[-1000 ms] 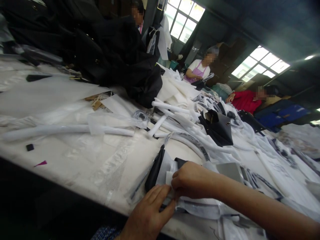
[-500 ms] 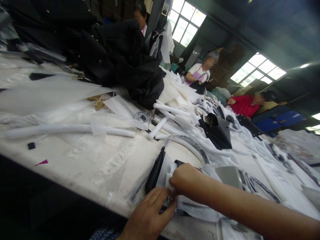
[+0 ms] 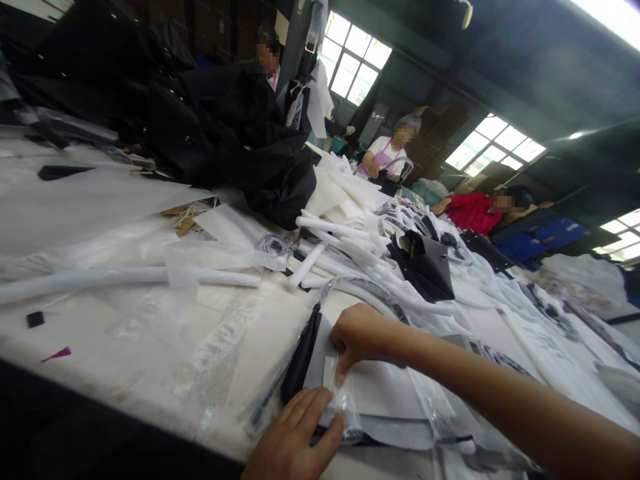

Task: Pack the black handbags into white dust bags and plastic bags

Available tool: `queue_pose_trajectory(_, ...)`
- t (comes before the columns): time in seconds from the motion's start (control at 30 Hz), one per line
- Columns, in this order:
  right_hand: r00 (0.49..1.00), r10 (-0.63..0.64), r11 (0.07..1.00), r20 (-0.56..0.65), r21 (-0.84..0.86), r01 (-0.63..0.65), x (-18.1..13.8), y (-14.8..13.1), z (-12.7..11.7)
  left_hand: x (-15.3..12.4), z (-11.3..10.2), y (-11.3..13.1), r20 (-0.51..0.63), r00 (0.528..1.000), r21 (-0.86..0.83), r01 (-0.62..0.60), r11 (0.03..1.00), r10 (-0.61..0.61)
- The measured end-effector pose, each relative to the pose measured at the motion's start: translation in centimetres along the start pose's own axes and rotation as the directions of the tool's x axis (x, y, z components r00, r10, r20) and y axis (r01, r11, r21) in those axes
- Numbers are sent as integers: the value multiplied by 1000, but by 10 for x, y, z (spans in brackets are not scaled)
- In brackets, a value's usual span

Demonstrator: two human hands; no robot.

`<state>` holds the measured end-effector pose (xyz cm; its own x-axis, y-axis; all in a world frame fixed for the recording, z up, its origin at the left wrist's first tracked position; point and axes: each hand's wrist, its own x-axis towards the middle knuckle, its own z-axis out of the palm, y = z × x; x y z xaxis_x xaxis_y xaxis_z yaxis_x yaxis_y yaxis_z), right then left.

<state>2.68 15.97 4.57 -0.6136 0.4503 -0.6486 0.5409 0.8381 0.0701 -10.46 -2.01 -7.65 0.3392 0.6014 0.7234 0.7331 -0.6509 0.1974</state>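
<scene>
A clear plastic bag [image 3: 380, 400] with a white sheet and a flat black piece [image 3: 301, 357] inside lies at the near edge of the table. My left hand [image 3: 293, 440] pinches the bag's near corner between thumb and fingers. My right hand [image 3: 357, 337] reaches across from the right and pinches the crinkled plastic edge just above the left hand's grip.
The white-covered table [image 3: 150, 333] carries long white foam tubes [image 3: 130, 277], loose plastic sleeves, a black bag [image 3: 423, 267] and a heap of black fabric [image 3: 235, 140] at the back. Three other people work at the far side. A dark edge runs along the near left.
The view has tilted slightly. My right hand has lifted away from the left hand, pulling the plastic edge up, and more of the white sheet in the bag shows.
</scene>
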Motion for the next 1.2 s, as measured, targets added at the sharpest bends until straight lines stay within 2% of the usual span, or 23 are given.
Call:
queue_pose_trajectory(0.23,999,11,958,-42,285,2,14,29,24,0,2,-3,-29,999,54,-28,998,30)
queue_pose_trajectory(0.33,992,58,921,-113,389,-9,13,37,30,0,7,-3,-47,998,88,-47,995,52)
queue_pose_trajectory(0.43,965,132,885,-226,466,-11,-2,33,29,-3,20,1,-177,984,81,2,997,12)
queue_pose_trajectory(0.53,912,237,847,-335,532,-24,-26,18,28,-7,29,5,-270,962,56,56,997,-38)
queue_pose_trajectory(0.63,871,275,834,-408,551,-5,-43,2,33,-6,23,6,-182,983,68,37,997,-24)
queue_pose_trajectory(0.73,915,240,807,-326,591,-1,-40,0,44,-2,9,4,-85,996,88,-7,996,14)
queue_pose_trajectory(0.83,962,207,733,-181,679,-30,-26,12,52,0,0,3,-70,998,81,8,997,-2)
queue_pose_trajectory(0.93,970,162,688,-178,725,18,-24,21,52,1,-2,3,0,1000,59,-5,998,4)
queue_pose_trajectory(1.0,968,132,673,-212,737,70,-33,17,49,2,-3,3,22,1000,47,-10,999,9)
queue_pose_trajectory(1.1,967,90,732,-240,674,99,-44,-2,47,3,-6,5,49,999,36,-3,999,2)
queue_pose_trajectory(1.2,973,126,811,-192,585,10,-41,-17,47,3,-8,5,61,998,18,17,1000,-18)
